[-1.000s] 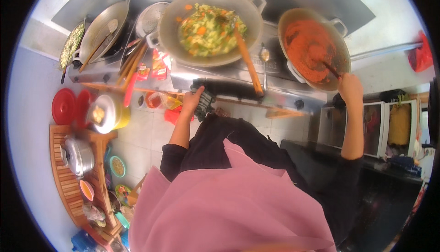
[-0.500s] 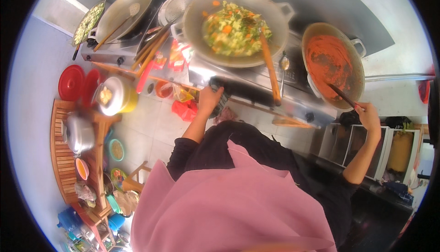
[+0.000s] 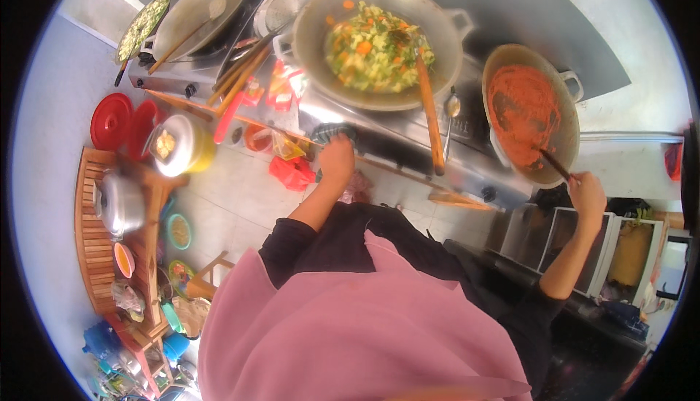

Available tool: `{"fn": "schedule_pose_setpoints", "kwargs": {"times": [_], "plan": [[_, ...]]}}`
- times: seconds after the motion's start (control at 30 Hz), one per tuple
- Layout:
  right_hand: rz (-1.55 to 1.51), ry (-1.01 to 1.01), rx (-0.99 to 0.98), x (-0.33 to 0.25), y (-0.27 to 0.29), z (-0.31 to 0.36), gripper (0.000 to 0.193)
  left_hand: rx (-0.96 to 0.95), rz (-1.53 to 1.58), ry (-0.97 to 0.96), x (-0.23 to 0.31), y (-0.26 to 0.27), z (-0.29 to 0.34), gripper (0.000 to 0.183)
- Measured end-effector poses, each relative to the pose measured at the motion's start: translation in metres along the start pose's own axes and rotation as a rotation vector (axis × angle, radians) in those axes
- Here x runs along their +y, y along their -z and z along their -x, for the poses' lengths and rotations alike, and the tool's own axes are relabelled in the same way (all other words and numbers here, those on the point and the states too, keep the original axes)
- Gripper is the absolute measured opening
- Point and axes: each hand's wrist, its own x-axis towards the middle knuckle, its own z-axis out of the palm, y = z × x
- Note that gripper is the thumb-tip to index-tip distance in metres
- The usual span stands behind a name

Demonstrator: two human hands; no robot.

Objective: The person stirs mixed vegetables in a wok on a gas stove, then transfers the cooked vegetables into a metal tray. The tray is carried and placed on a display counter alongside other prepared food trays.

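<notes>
Head view: our right hand point(image 3: 586, 195) grips a dark-handled stirrer point(image 3: 555, 163); the red paste point(image 3: 521, 113) looks blended, still in its wok point(image 3: 566, 138); our left hand point(image 3: 337, 159) clutches dark cloth point(image 3: 335, 132).

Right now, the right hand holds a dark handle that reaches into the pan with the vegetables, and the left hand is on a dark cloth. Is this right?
Not the vegetables: the head view shows the dark handle in the right hand reaching into the pan with the red paste. The left hand is on a dark cloth, as you say.
</notes>
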Motion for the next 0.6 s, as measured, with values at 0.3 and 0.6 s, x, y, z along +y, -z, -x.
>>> {"fn": "schedule_pose_setpoints", "kwargs": {"times": [0.3, 0.6], "plan": [[-0.412, 0.012, -0.210, -0.004, -0.012, -0.003, 0.027, -0.034, 0.605, 0.151, -0.090, 0.011, 0.050, 0.043], [-0.542, 0.091, -0.189, -0.030, 0.002, -0.005, 0.033, -0.629, -0.032, 0.605, -0.247, -0.090, 0.228, 0.056]]}}
